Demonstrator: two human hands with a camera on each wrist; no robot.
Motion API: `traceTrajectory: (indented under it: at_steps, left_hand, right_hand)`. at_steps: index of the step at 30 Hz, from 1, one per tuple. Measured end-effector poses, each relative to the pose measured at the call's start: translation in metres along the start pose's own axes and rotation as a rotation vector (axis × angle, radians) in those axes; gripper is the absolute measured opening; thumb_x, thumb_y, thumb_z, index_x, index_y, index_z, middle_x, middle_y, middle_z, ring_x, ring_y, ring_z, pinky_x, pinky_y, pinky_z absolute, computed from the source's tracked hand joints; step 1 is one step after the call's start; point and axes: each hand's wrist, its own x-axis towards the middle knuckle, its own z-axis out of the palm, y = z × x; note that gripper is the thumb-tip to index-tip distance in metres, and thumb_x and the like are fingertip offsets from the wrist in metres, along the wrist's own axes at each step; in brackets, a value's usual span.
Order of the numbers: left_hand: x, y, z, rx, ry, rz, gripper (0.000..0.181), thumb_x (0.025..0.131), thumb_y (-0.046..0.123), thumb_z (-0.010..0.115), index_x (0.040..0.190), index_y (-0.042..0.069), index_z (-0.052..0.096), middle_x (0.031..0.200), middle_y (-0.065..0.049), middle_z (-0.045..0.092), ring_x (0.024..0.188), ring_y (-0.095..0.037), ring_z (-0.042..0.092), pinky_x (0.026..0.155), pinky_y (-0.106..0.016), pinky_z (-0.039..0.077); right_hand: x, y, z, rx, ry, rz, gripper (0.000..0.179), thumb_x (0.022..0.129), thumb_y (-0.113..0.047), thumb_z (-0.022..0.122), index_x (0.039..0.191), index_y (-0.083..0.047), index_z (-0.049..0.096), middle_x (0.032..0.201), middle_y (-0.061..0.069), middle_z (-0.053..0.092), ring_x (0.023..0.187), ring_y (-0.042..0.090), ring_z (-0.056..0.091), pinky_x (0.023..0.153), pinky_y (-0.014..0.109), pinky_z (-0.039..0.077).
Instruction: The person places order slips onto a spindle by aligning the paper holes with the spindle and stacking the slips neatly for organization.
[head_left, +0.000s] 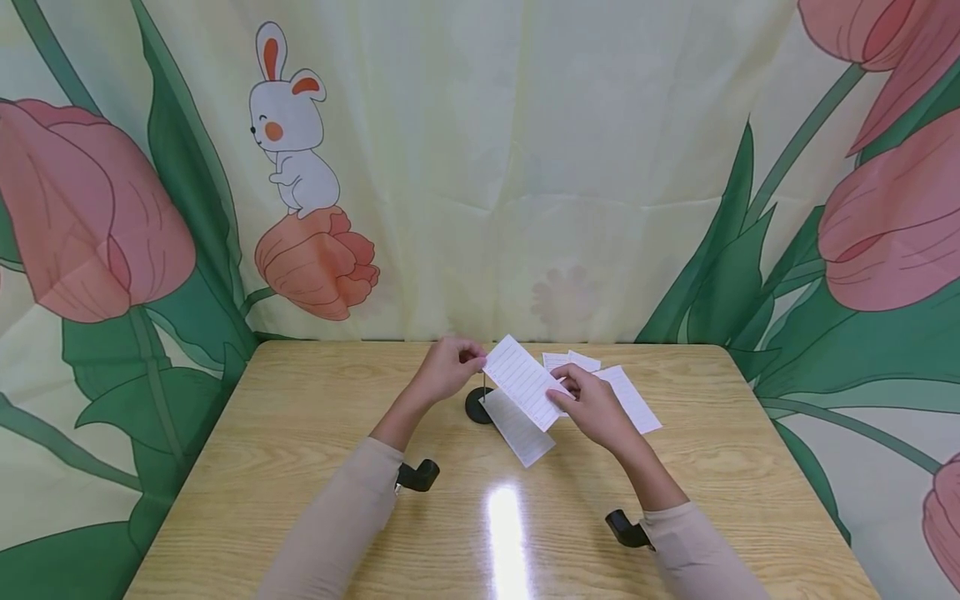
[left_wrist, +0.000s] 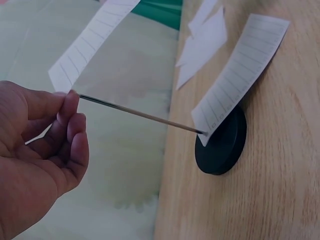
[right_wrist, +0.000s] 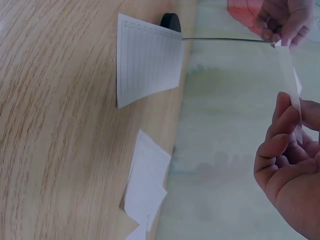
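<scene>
My left hand [head_left: 450, 367] pinches one corner of a white lined paper slip [head_left: 522, 385] at the upper tip of a thin metal spike [left_wrist: 142, 114]. In the right wrist view, the slip's corner meets that tip. Gripping the slip's other end between thumb and fingers is my right hand [head_left: 592, 406]. The spike rises from a round black base [left_wrist: 222, 145] on the table. A second lined slip [left_wrist: 245, 60] is pierced near one end and sits low on the spike, just above the base, its free end reaching out over the table.
Several loose white slips [head_left: 633, 402] lie overlapping on the wooden table [head_left: 315, 433], behind and beside my right hand. A curtain [head_left: 450, 167] printed with tulips and a rabbit hangs along the table's far edge. Light reflects off the tabletop in front.
</scene>
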Motion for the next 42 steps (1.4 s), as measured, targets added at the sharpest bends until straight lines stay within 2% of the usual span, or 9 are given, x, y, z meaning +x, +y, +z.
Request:
traceTrajectory:
  at_steps: [7,15,27,42]
  left_hand:
    - [-0.001,-0.002,0.002,0.011,-0.003,-0.007,0.008,0.098,0.004,0.068,0.099,0.0,0.075,0.087,-0.008,0.07,0.08,-0.017,0.061,0.07,-0.026,0.049]
    - [0.0,-0.003,0.003,0.024,-0.002,-0.006,0.009,0.098,0.006,0.069,0.099,0.001,0.076,0.087,-0.008,0.071,0.079,-0.016,0.062,0.071,-0.025,0.05]
    - [0.0,-0.003,0.005,0.02,-0.006,-0.018,0.01,0.098,0.006,0.069,0.1,0.0,0.076,0.087,-0.008,0.071,0.079,-0.015,0.062,0.069,-0.025,0.049]
    - [0.001,-0.007,0.008,0.01,-0.009,-0.04,0.01,0.099,0.005,0.067,0.1,0.0,0.076,0.094,-0.017,0.074,0.08,-0.018,0.064,0.07,-0.025,0.049]
  right_hand:
    - [0.001,0.002,0.002,0.015,-0.009,0.006,0.027,0.096,-0.011,0.073,0.121,-0.003,0.065,0.093,0.009,0.073,0.078,0.014,0.064,0.069,0.027,0.05]
    - [0.002,0.005,0.003,-0.016,-0.006,0.008,0.025,0.096,-0.012,0.073,0.119,-0.004,0.066,0.087,0.007,0.069,0.07,0.014,0.054,0.064,0.027,0.044]
    - [0.004,0.01,0.005,-0.002,-0.05,0.03,0.026,0.097,-0.013,0.072,0.12,-0.003,0.066,0.087,0.006,0.068,0.069,0.014,0.055,0.064,0.028,0.047]
    - [0.003,0.013,0.009,-0.018,-0.053,0.031,0.026,0.097,-0.015,0.072,0.12,-0.004,0.065,0.082,0.004,0.064,0.065,0.014,0.049,0.061,0.029,0.043]
